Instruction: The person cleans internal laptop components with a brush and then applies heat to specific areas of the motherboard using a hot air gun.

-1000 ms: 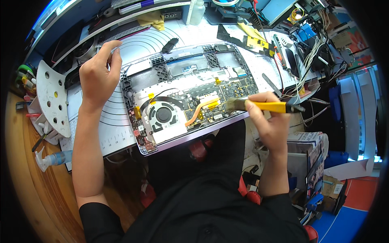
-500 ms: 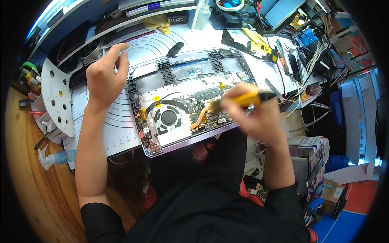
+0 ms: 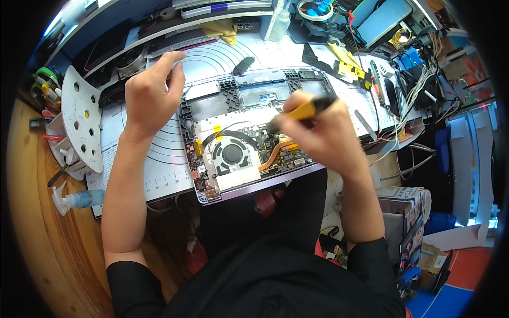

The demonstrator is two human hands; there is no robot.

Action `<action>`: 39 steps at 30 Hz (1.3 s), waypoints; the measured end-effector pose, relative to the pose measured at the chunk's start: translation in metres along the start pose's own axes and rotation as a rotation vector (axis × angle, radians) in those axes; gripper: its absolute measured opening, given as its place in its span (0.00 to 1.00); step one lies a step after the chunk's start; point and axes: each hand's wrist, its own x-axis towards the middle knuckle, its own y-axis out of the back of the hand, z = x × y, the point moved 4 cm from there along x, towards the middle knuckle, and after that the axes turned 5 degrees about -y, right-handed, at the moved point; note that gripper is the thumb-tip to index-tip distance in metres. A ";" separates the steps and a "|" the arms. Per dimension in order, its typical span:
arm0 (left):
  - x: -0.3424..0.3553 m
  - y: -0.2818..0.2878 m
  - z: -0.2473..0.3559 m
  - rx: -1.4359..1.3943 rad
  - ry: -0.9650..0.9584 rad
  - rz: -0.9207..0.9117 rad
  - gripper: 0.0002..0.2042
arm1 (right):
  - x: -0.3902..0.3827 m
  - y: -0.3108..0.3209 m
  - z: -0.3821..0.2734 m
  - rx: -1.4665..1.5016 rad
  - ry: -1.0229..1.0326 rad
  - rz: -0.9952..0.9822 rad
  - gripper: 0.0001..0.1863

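An opened laptop chassis (image 3: 222, 195) lies on the desk, showing its fan (image 3: 231, 154), copper heat pipe (image 3: 269, 161) and circuit board (image 3: 254, 129). My right hand (image 3: 326, 135), slightly blurred, is closed around a brush (image 3: 307, 110) with a yellow-and-black handle; its bristle end is over the board's upper middle, partly hidden by the fingers. My left hand (image 3: 154, 95) hovers at the chassis's upper left, fingers loosely bent, thumb and index apart, with nothing visible between them.
A perforated white holder (image 3: 79, 115) with pens and tools and a spray bottle (image 3: 85, 199) are at left. Shelves (image 3: 159, 29) run along the back. A tangle of cables (image 3: 411, 106), tools (image 3: 379, 85) and yellow-black scraps (image 3: 350, 71) occupy the right.
My right hand has swung the brush up and leftward across the board, tilting the handle. My left hand and the whole desk appear shifted rightward in the picture.
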 end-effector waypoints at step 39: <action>-0.003 0.006 -0.013 0.048 -0.058 0.101 0.04 | 0.031 -0.069 -0.090 -0.048 0.491 -0.483 0.12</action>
